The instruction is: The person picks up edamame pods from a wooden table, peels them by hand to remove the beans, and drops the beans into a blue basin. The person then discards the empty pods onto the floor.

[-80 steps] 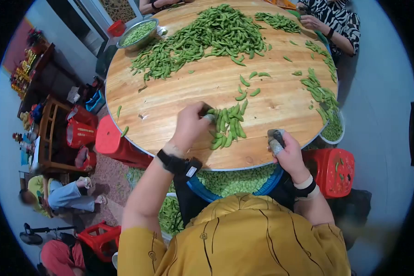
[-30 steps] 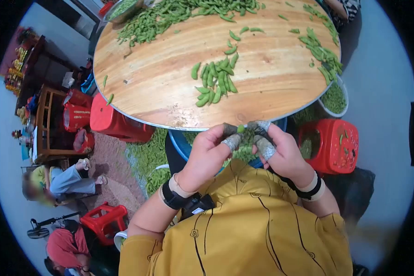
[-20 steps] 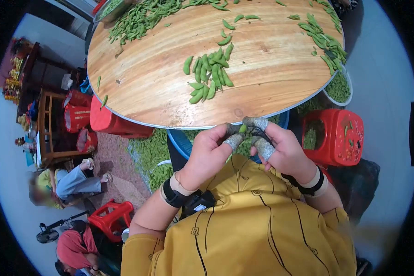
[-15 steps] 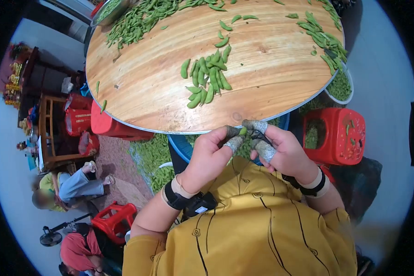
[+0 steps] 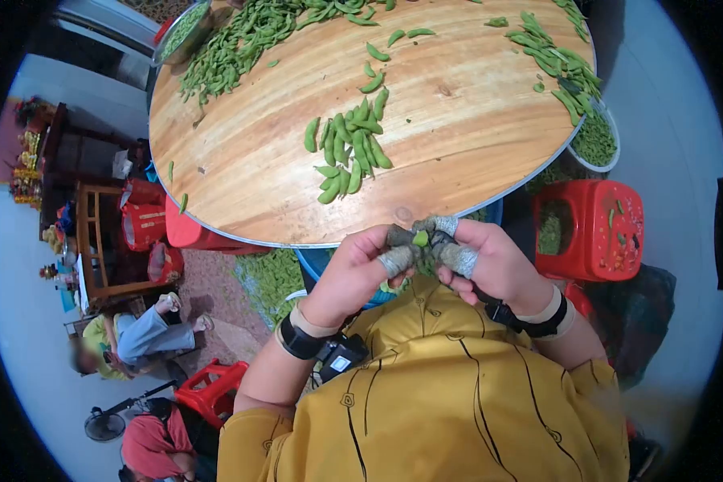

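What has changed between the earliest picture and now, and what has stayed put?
The left hand left the small pile of pods on the table and drew back towards the body, taking a pod. The right hand came in to meet it; both now pinch that pod below the table edge. The small pile stayed put.

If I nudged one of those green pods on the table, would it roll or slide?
Probably slide, not roll: the pods lie flat and curved on the smooth table. Likely light too: fingertips alone pinch the held pod.
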The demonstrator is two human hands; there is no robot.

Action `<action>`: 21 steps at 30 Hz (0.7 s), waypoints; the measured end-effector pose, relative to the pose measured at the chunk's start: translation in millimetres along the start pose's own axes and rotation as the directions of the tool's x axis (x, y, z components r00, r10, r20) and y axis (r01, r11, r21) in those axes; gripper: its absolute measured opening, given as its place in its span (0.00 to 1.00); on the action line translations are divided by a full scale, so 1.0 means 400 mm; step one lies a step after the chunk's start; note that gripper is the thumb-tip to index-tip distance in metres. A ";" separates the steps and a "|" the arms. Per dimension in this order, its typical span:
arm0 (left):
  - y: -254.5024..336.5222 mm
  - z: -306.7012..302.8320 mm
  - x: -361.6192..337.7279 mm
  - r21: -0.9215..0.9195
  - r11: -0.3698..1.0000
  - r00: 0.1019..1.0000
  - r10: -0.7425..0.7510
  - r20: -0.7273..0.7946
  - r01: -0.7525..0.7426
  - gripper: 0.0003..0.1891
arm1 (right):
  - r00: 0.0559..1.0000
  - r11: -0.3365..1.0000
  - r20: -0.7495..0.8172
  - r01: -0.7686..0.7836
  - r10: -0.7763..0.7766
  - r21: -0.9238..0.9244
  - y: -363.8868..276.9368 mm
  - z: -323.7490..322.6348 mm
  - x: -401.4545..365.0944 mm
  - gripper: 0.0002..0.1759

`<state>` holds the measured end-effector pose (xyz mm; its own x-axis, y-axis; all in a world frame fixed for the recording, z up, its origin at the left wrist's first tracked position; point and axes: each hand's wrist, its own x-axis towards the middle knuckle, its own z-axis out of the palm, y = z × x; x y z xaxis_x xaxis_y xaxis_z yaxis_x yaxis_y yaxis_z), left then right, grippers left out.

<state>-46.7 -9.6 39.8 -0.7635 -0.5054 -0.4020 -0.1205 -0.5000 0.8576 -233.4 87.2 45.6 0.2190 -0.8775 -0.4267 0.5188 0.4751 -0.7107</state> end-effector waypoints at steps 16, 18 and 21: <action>-0.017 -0.015 -0.008 0.560 0.803 0.949 0.303 -0.092 -0.202 0.04 | 0.990 0.951 -0.104 0.060 -0.096 -0.305 0.053 0.015 0.008 0.14; 0.000 -0.015 -0.020 -0.057 0.991 0.990 -0.127 -0.058 0.124 0.08 | 0.992 0.960 -0.086 0.062 -0.088 -0.273 0.047 0.011 0.004 0.14; 0.002 0.001 -0.026 0.172 0.984 0.994 -0.019 -0.110 0.038 0.06 | 0.995 0.965 -0.099 0.006 -0.033 -0.261 0.043 0.005 0.016 0.12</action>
<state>-39.1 -4.4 44.8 -0.6868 -0.5699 -0.4510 -0.2567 -0.3903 0.8842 -221.4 89.8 31.7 0.1185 -0.8819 -0.4563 0.2863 0.4703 -0.8347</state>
